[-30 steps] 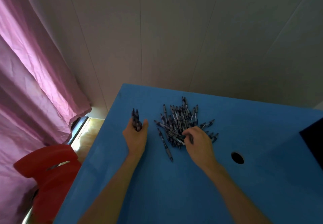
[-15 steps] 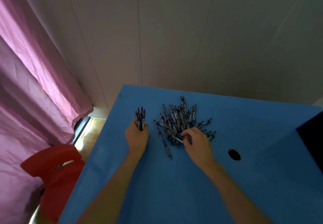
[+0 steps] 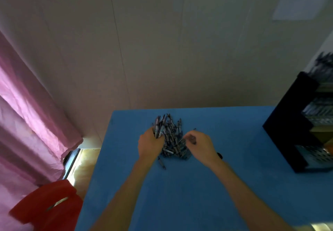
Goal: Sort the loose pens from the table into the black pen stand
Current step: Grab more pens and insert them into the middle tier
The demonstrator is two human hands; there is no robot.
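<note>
A heap of dark loose pens lies on the blue table near its far edge. My left hand grips a bunch of pens that stick up from its fist, right beside the heap's left side. My right hand hovers over the heap's right side with its fingers curled; the blur hides whether it pinches a pen. One pen lies apart in front of the heap. The black pen stand, a tiered rack with pens on its shelves, stands at the table's right edge.
A wall rises just behind the table. A pink curtain hangs at the left, with a red chair below it beside the table's left edge. A dark cable hole shows just past my right wrist.
The view has swung right and up, bringing the pen stand into sight. My left hand has moved its bunch of pens right, up against the heap. My right hand has lifted slightly off the heap.
</note>
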